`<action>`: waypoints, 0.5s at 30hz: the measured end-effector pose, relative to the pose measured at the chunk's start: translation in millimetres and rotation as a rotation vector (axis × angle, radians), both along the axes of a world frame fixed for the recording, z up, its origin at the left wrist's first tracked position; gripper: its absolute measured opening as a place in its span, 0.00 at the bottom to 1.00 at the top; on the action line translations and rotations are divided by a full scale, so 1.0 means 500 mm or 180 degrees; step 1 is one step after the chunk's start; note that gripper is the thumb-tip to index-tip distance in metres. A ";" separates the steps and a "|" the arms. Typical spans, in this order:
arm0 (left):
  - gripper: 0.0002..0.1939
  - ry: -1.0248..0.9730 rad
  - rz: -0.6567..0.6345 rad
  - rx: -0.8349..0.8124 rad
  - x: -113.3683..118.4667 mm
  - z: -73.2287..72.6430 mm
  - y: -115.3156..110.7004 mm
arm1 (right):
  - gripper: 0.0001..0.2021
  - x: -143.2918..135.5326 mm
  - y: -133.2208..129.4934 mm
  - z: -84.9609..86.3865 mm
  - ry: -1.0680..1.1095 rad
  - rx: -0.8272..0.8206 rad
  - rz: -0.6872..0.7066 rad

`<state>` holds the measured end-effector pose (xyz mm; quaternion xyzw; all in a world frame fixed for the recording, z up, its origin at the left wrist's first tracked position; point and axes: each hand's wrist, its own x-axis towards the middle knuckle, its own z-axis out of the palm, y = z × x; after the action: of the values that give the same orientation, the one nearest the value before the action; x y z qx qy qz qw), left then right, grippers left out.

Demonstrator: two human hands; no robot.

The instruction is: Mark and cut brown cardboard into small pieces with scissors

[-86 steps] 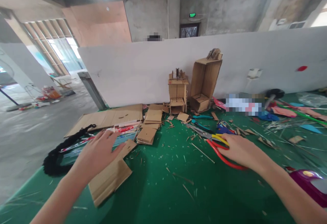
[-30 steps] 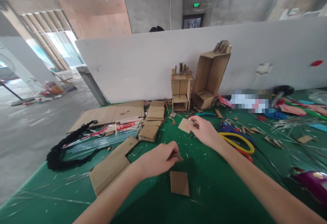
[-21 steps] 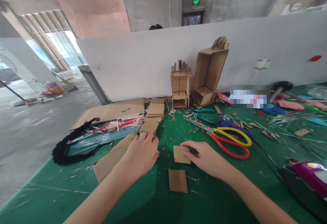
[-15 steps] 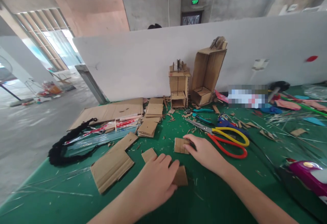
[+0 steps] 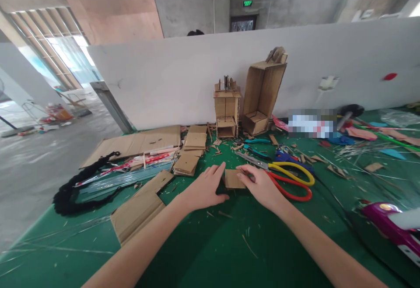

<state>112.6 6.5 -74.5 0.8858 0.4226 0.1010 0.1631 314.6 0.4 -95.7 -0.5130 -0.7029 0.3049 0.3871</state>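
A small square cardboard piece (image 5: pixel 234 179) lies on the green table in front of me; whether others are stacked beneath it I cannot tell. My right hand (image 5: pixel 260 188) pinches its right edge between thumb and fingers. To its left, my left hand (image 5: pixel 207 188) has its thumb and fingers spread apart, the fingertips close to the piece's left edge, with nothing visible in them. Big scissors (image 5: pixel 292 170) with a yellow and a red handle lie just right of my right hand. An L-shaped cardboard sheet (image 5: pixel 141 207) is partly covered by my left forearm.
Cardboard squares (image 5: pixel 186 164) are piled left of centre. Two cardboard structures (image 5: pixel 226 108) stand by the white partition (image 5: pixel 164 82). Pliers (image 5: pixel 257 150), a blue glue gun (image 5: pixel 292 156) with a cord, black yarn (image 5: pixel 70 191) and a purple tool (image 5: pixel 390 224) lie about.
My left hand has moved up and forward beside the right hand. The two loose cardboard pieces that were under and around it no longer show there. My right hand stays at the small square.
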 end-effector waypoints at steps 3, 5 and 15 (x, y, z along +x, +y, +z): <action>0.48 -0.0053 0.0202 0.0198 -0.008 -0.007 -0.006 | 0.13 -0.004 0.009 -0.002 -0.0619 0.0197 -0.0045; 0.45 -0.0081 0.0216 0.0297 -0.006 -0.006 -0.007 | 0.13 -0.005 0.019 0.003 -0.0909 0.0294 0.0023; 0.20 0.0258 0.0480 0.0575 0.048 -0.014 -0.005 | 0.14 0.019 0.050 -0.003 -0.1331 0.0343 0.0267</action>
<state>136.4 3.9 -81.7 0.8659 0.4835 0.1147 0.0574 324.2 25.4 -97.1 -0.5140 -0.8038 0.1697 0.2468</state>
